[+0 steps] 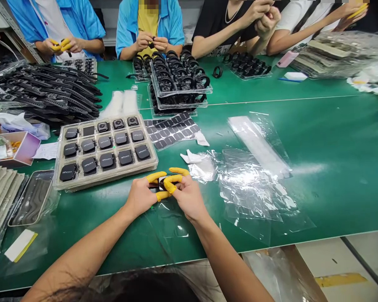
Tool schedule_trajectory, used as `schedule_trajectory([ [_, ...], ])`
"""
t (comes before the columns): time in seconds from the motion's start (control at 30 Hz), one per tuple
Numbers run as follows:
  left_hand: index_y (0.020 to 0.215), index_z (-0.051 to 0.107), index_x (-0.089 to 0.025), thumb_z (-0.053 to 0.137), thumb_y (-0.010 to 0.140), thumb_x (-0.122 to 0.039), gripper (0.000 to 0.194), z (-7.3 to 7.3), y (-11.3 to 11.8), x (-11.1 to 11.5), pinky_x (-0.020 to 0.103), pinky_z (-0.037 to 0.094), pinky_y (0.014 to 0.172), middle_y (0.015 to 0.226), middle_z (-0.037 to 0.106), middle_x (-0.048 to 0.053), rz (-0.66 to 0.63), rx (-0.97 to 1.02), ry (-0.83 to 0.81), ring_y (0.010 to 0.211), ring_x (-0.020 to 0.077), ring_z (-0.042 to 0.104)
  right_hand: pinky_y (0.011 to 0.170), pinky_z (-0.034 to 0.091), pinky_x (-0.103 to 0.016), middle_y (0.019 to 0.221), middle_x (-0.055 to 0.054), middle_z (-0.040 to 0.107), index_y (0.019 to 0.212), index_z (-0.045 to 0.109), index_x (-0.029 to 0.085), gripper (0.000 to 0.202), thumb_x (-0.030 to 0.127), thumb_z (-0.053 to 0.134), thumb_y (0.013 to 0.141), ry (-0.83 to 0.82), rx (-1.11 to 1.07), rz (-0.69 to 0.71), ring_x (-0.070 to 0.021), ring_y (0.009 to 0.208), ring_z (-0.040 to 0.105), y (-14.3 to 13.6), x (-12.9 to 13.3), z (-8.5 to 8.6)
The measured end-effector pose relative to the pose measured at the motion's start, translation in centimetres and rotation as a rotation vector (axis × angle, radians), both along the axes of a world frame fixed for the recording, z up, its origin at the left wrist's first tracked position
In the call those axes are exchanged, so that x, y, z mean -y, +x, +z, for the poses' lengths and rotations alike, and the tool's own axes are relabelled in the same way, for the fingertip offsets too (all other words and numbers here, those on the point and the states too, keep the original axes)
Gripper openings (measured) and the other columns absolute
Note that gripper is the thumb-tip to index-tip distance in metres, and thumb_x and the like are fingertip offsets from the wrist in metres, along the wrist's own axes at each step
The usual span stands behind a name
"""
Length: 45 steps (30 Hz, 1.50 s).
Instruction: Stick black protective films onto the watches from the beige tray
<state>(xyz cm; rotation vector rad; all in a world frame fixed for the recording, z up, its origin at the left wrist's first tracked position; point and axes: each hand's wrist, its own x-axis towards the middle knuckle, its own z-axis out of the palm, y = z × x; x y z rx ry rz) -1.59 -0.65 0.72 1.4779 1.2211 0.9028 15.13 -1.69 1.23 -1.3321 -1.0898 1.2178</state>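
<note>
Both of my hands meet at the near side of the green table, yellow finger cots on the thumbs and forefingers. Between their fingertips is a small black watch body [161, 183] with a pale face patch, mostly hidden by the fingers. My left hand [141, 193] pinches its left side; my right hand [188, 196] closes on its right side. Just beyond the left hand stands a clear plastic tray [113, 173] with rows of square black watch bodies, most bearing printed black covers. One compartment at the back holds a flat dark square.
Sheets of dark square stickers [173, 130] lie behind my hands. Clear plastic films [255, 184] spread to the right. Stacked trays of strapped watches [179, 79] and a heap of black straps [50, 92] stand farther back. Several co-workers [149, 29] sit opposite, their hands at work.
</note>
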Motion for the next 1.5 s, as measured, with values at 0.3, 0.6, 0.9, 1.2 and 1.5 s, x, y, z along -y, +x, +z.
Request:
schedule_trajectory([
  [0.3,0.124,0.072,-0.022,0.091,0.062,-0.031,0.065,-0.3,-0.2,-0.5,0.043,0.059,0.101,0.114,0.078,0.007,0.072,0.204,-0.199,0.1,0.024,0.075,0.068,0.046,-0.043,0.085,-0.01,0.067,0.099,0.075,0.022,0.032,0.042,0.076,0.075,0.178,0.96,-0.276,-0.0286,0.079,0.057,12.5,-4.2,-0.4],
  [0.6,0.119,0.074,-0.019,0.093,0.058,-0.029,0.065,0.1,0.1,-0.4,0.041,0.061,0.095,0.104,0.079,0.008,0.109,0.18,-0.208,0.097,0.0249,0.075,0.076,0.045,-0.043,0.082,-0.008,0.072,0.081,0.076,0.024,0.015,0.03,0.063,0.088,0.458,0.996,0.066,-0.0261,0.082,0.054,8.7,-8.9,1.2],
  [0.9,0.116,0.075,-0.018,0.093,0.057,-0.027,0.063,-0.2,0.2,-0.4,0.036,0.063,0.089,0.103,0.08,0.007,0.114,0.189,-0.161,0.092,0.0237,0.076,0.069,0.045,-0.039,0.078,-0.006,0.07,0.079,0.07,0.024,0.014,0.022,0.062,0.09,0.679,0.831,0.22,-0.0231,0.077,0.056,3.8,-5.2,2.1],
  [1.2,0.114,0.075,-0.017,0.093,0.056,-0.025,0.061,-0.2,0.3,-0.3,0.036,0.062,0.093,0.107,0.079,0.006,0.127,0.211,-0.131,0.094,0.0238,0.076,0.067,0.048,-0.035,0.077,-0.002,0.071,0.085,0.07,0.026,0.008,0.029,0.067,0.092,0.653,0.595,0.385,-0.0197,0.074,0.058,2.1,-4.7,1.9],
  [1.5,0.114,0.075,-0.017,0.095,0.054,-0.027,0.064,-0.3,0.3,-0.4,0.037,0.063,0.091,0.102,0.08,0.007,0.154,0.228,-0.132,0.09,0.0232,0.077,0.068,0.048,-0.037,0.08,-0.002,0.074,0.085,0.07,0.026,0.01,0.033,0.066,0.092,0.682,0.552,0.437,-0.0197,0.074,0.061,3.8,-4.8,2.0],
])
